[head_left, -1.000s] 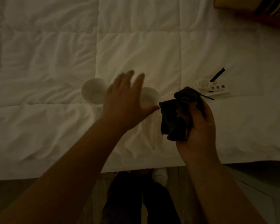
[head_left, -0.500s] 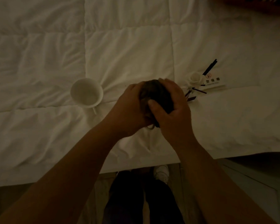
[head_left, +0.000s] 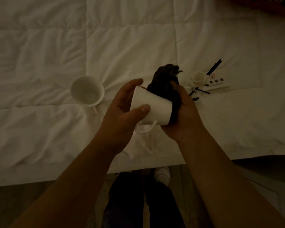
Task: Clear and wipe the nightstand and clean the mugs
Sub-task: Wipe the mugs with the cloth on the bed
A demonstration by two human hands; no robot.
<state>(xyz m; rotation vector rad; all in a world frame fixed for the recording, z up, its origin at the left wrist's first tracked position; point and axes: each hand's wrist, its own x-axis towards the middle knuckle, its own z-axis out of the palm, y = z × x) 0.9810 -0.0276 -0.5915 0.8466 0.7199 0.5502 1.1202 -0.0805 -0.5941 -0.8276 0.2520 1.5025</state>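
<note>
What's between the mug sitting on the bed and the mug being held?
In the head view, only the left hand and rumpled white bedding separate resting mug from held mug.

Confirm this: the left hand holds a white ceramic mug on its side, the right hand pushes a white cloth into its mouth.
Wrong in one respect: the head view shows the cloth is dark, not white. The left hand does hold the white ceramic mug on its side, and the right hand pushes the cloth into it.

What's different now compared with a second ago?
The left hand, open and reaching a second ago, now grips a mug lifted off the bed; the right hand has pushed its cloth to the mug's mouth. The other mug stayed put.
</note>
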